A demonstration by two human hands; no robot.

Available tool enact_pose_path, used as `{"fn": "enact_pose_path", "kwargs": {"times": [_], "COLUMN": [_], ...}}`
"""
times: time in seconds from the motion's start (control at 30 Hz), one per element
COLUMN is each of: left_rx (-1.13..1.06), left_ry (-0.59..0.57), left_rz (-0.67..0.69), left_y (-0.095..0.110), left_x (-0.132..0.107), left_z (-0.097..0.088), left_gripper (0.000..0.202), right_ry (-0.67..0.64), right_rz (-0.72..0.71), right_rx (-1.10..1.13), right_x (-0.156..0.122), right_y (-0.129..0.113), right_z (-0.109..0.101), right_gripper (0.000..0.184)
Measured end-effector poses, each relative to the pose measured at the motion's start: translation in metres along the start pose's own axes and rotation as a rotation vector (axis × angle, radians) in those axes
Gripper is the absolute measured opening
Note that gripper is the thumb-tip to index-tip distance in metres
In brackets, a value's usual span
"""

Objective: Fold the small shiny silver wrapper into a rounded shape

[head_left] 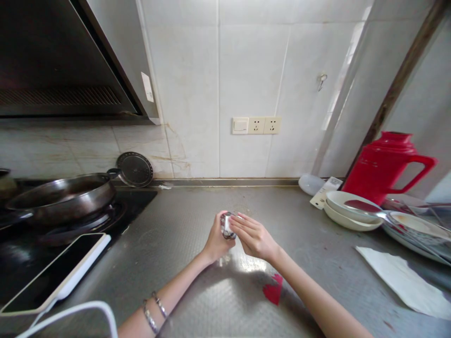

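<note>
A small shiny container [228, 234], mottled dark and clear with a white patch on top, stands at the middle of the picture, above the steel counter [190, 300]. My left hand [215, 241] is closed around its left side and front, with two silver bangles on that wrist. From the right, my right hand [255, 237] reaches across it, its fingers held together and nearly straight, the tips pressed on the white patch. The right thumb is hidden. I cannot tell whether the white patch is a lid, a label or a piece of tissue.
On the left, a steel pan [63, 195] sits on the black stove [137, 202], near a white-cased phone [58, 272] with a white cable [81, 307]. At right are a red thermos [382, 164], stacked bowls [348, 216] and a white paper [398, 279]. A red scrap [274, 291] lies in front.
</note>
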State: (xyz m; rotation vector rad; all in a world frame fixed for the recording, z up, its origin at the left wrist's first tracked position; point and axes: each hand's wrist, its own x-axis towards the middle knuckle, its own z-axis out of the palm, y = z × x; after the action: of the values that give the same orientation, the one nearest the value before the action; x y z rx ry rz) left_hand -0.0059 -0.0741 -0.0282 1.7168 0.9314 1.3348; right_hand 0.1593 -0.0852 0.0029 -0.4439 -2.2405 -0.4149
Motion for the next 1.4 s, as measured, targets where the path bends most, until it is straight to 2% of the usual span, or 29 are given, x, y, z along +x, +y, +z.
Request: {"fn": "enact_pose_path", "kwargs": {"times": [0.1, 0.27, 0.4, 0.53, 0.7, 0.83, 1.03, 1.27, 1.4], "left_rx": [-0.017, -0.012, 0.044, 0.055, 0.02, 0.053, -0.001, 0.09, 0.06], "left_ry": [0.015, -0.019, -0.009, 0.002, -0.024, -0.019, -0.053, -0.023, -0.038], "left_rz": [-0.01, -0.03, -0.028, 0.009, 0.007, -0.062, 0.006, -0.004, -0.054], "left_y": [-0.003, -0.005, -0.007, -0.008, -0.004, -0.004, -0.013, -0.007, -0.007], "left_x": [-0.001, 0.0, -0.001, -0.002, -0.001, -0.001, -0.003, -0.002, -0.004], "left_z": [0.0, 0.002, 0.001, 0.002, 0.005, 0.004, 0.006, 0.006, 0.007], "left_gripper": [0.076, 0.074, 0.076, 0.074, 0.064, 0.07, 0.075, 0.07, 0.072], "right_ry": [-0.033, -0.003, -0.016, -0.048, -0.09, -0.024, 0.007, 0.083, 0.071], "right_rz": [0.014, 0.114, 0.076, 0.023, 0.106, 0.177, 0.082, 0.219, 0.135], "right_rx": [0.025, -0.023, -0.024, -0.02, -0.001, 0.043, 0.106, 0.089, 0.069], "right_x": [0.0, 0.0, -0.002, 0.0, 0.003, -0.001, -0.002, -0.007, -0.007], "right_y": [-0.005, -0.001, 0.005, 0.0, -0.001, 0.007, 0.002, 0.01, 0.007], "right_z": [0.005, 0.007, 0.003, 0.004, 0.007, 0.002, 0.005, 0.011, 0.008], "right_gripper": [0.049, 0.054, 0.057, 0.052, 0.045, 0.042, 0.039, 0.038, 0.041]}}
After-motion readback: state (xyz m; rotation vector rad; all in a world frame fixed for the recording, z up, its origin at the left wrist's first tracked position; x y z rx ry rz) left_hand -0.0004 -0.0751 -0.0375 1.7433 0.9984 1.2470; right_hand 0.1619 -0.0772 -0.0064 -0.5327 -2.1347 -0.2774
